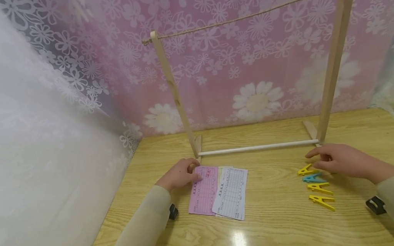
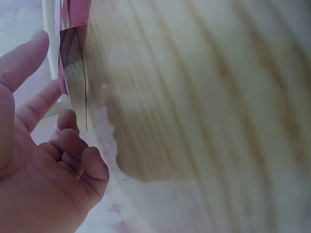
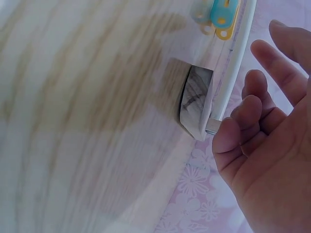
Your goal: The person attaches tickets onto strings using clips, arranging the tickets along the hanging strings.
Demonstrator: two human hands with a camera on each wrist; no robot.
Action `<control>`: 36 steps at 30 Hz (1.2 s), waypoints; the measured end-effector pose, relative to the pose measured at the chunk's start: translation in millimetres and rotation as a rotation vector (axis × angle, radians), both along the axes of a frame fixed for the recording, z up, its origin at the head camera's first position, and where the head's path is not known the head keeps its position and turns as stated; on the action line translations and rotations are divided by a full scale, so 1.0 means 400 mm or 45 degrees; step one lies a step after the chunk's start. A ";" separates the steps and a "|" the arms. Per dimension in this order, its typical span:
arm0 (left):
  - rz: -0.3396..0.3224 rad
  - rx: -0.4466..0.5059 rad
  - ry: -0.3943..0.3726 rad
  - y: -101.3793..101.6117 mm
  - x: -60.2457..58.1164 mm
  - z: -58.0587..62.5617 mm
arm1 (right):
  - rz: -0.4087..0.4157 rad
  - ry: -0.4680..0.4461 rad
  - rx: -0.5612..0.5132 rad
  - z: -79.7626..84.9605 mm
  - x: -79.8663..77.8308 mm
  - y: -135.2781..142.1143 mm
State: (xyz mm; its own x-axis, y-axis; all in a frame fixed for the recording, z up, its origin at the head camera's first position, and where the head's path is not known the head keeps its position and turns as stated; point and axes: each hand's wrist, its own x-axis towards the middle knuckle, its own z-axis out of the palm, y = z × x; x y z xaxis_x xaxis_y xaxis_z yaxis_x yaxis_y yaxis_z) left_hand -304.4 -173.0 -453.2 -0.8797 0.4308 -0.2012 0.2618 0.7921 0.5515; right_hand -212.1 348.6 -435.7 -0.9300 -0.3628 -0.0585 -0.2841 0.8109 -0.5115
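Observation:
A pink printed slip (image 1: 202, 196) and a white printed slip (image 1: 232, 193) lie overlapping on the table, with a yellowish sheet (image 1: 220, 171) peeking out between them. Beside the pink slip's upper left corner is my left hand (image 1: 179, 174), its thumb over the slip's edge; whether they touch I cannot tell. In the left wrist view its thumb and forefinger stand apart. Three yellow clothespins (image 1: 319, 188) and a blue clothespin (image 1: 311, 178) form a column on the right. My right hand (image 1: 346, 160) hovers by the topmost one, thumb and forefinger apart, gripping nothing visible.
Behind the slips stands a wooden frame, with a left post (image 1: 173, 90), a right post (image 1: 334, 58), a rope (image 1: 251, 16) strung across the top and a white rod (image 1: 258, 148) low down. Flowered cloth (image 1: 213, 60) hangs behind the table (image 1: 278, 224).

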 end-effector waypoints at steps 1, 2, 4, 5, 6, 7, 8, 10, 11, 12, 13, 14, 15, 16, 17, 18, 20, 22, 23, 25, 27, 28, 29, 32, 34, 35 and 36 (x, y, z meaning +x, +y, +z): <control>-0.014 -0.013 0.007 0.001 -0.001 0.001 | 0.004 0.000 0.004 0.000 -0.002 0.000; -0.031 -0.023 0.012 0.002 -0.003 0.001 | 0.008 0.001 0.004 0.000 -0.003 0.000; -0.064 -0.040 0.011 0.006 -0.005 0.002 | 0.009 -0.006 0.000 -0.002 -0.007 0.001; -0.079 -0.057 0.015 0.009 -0.006 0.003 | 0.012 -0.008 -0.003 -0.003 -0.009 0.001; -0.091 -0.070 0.014 0.013 -0.006 0.004 | 0.014 -0.014 -0.008 -0.005 -0.011 0.001; -0.100 -0.088 0.017 0.016 -0.008 0.005 | 0.015 -0.018 -0.009 -0.006 -0.013 0.001; -0.104 -0.101 0.022 0.020 -0.009 0.005 | 0.013 -0.024 -0.012 -0.008 -0.015 0.001; -0.096 -0.112 0.024 0.027 -0.012 0.005 | 0.005 -0.034 -0.013 -0.010 -0.019 0.000; -0.089 -0.115 0.027 0.030 -0.014 0.005 | 0.004 -0.036 -0.008 -0.011 -0.020 -0.001; -0.082 -0.117 0.029 0.033 -0.016 0.004 | -0.001 -0.039 -0.006 -0.011 -0.022 -0.002; -0.076 -0.121 0.033 0.035 -0.018 0.003 | -0.004 -0.043 -0.005 -0.011 -0.022 -0.003; -0.072 -0.116 0.036 0.037 -0.021 0.002 | -0.006 -0.049 -0.005 -0.011 -0.023 -0.004; -0.065 -0.118 0.039 0.039 -0.022 0.002 | -0.005 -0.054 -0.002 -0.010 -0.024 -0.005; -0.064 -0.119 0.046 0.041 -0.023 0.002 | 0.002 -0.054 0.004 -0.010 -0.024 -0.007; -0.066 -0.127 0.059 0.042 -0.024 0.001 | 0.008 -0.058 0.007 -0.009 -0.025 -0.009; -0.070 -0.135 0.071 0.044 -0.025 0.001 | 0.016 -0.065 0.009 -0.009 -0.026 -0.010; -0.079 -0.145 0.096 0.048 -0.025 0.002 | 0.038 -0.067 0.021 -0.010 -0.028 -0.013; -0.088 -0.156 0.113 0.052 -0.023 0.003 | 0.065 -0.063 0.033 -0.013 -0.030 -0.015; -0.092 -0.161 0.120 0.054 -0.022 0.004 | 0.073 -0.066 0.033 -0.014 -0.032 -0.015; -0.092 -0.166 0.127 0.058 -0.020 0.005 | 0.096 -0.061 0.037 -0.017 -0.035 -0.015; -0.082 -0.173 0.130 0.061 -0.018 0.006 | 0.116 -0.060 0.040 -0.021 -0.038 -0.015; -0.075 -0.179 0.134 0.062 -0.017 0.007 | 0.122 -0.062 0.039 -0.023 -0.040 -0.015; -0.070 -0.187 0.138 0.063 -0.016 0.007 | 0.128 -0.061 0.041 -0.024 -0.041 -0.015; -0.081 -0.235 0.177 0.067 -0.016 0.007 | 0.142 -0.058 0.050 -0.028 -0.044 -0.013; -0.103 -0.264 0.215 0.069 -0.017 0.007 | 0.145 -0.055 0.054 -0.028 -0.044 -0.012; -0.115 -0.274 0.231 0.070 -0.018 0.006 | 0.147 -0.052 0.058 -0.028 -0.045 -0.012; -0.123 -0.284 0.246 0.071 -0.019 0.005 | 0.147 -0.049 0.062 -0.029 -0.045 -0.011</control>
State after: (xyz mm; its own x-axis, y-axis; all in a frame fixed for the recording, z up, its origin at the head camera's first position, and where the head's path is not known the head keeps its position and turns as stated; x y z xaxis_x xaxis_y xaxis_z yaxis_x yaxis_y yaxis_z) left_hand -312.1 -144.6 -451.1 -0.8681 0.4783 -0.1328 0.4248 0.8542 0.2997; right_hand -229.9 344.1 -447.2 -0.8788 -0.4635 -0.1132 -0.3583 0.7978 -0.4848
